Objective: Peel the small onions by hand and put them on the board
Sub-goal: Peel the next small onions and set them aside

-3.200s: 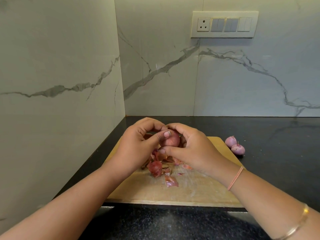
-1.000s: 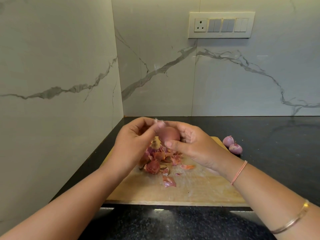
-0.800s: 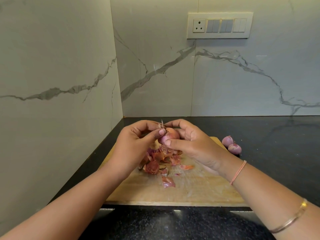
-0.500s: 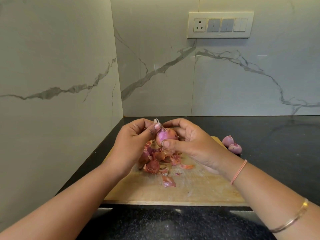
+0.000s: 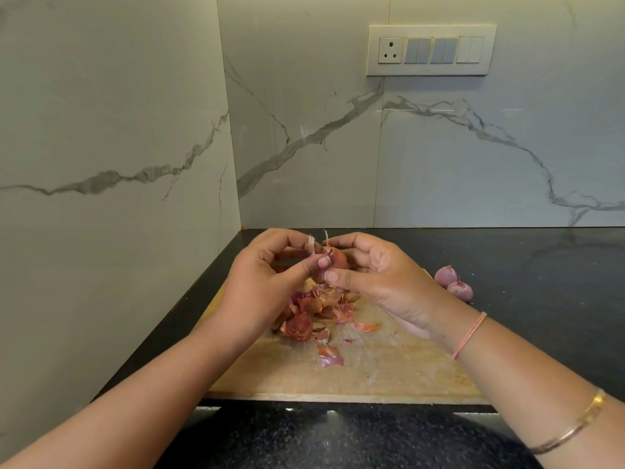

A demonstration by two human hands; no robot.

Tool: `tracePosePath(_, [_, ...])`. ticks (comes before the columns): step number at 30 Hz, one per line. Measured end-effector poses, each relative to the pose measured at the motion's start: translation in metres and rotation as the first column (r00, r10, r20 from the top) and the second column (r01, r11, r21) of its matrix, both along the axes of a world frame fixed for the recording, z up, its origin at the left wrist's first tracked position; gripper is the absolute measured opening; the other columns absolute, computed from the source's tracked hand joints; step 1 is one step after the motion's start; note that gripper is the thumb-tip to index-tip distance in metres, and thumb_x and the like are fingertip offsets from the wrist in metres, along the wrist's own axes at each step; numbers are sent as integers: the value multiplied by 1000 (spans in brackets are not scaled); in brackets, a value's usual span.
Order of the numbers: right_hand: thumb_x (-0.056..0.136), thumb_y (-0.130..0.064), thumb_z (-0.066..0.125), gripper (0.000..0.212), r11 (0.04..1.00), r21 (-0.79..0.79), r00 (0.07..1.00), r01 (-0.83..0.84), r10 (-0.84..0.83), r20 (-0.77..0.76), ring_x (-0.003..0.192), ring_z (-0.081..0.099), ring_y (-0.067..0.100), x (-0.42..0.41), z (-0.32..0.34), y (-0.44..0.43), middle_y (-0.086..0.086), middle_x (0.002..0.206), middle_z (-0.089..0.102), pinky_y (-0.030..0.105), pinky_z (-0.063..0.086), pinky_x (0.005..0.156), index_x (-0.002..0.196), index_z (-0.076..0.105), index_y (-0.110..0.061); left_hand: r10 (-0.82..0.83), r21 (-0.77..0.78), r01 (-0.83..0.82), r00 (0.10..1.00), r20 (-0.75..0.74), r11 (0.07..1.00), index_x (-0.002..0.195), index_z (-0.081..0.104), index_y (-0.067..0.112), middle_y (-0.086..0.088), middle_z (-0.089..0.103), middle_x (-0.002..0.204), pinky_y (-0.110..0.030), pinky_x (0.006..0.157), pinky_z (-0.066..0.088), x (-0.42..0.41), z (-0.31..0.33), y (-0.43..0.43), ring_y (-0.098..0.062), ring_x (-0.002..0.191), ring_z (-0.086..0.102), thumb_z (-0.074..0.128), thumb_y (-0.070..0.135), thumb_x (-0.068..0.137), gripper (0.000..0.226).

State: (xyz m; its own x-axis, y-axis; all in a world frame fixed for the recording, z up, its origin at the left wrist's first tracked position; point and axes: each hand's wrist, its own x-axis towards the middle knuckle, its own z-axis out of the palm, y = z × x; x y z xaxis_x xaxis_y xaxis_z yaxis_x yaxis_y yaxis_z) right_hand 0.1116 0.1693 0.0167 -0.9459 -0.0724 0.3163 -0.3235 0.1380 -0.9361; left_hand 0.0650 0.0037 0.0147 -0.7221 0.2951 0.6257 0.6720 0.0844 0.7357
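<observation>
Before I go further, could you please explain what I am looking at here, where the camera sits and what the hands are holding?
No machine here: a person works bare-handed, and the pictures come from one camera on their head, looking down. The right hand holds a small onion above a wooden board, while the left hand pinches a strip of skin at its top. Loose skins lie piled on the board. Two more onions sit on the dark counter beside the board.
</observation>
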Motion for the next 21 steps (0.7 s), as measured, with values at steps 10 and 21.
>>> tracePosePath(10, [83,4,65,39,998,35,999,-53,53,10,87,68,18,4,3,-3,4,117,65,28,55,73,115,59,-18,129,86,-140,984,124,986,73,61,22,6,67,71,-26,66,52,-6,-1,0,-4,66,64,62,18,88,15])
tracePosePath(21, [84,10,60,40,995,-54,996,-85,86,13,85,68,25,6,8,2,7,118,63,35,57,80,114,57,-16,209,152,-243,955,211,958,80,57,19,0,68,79,-24,69,55,-11,1,-5,-12,75,67,57,11,91,13])
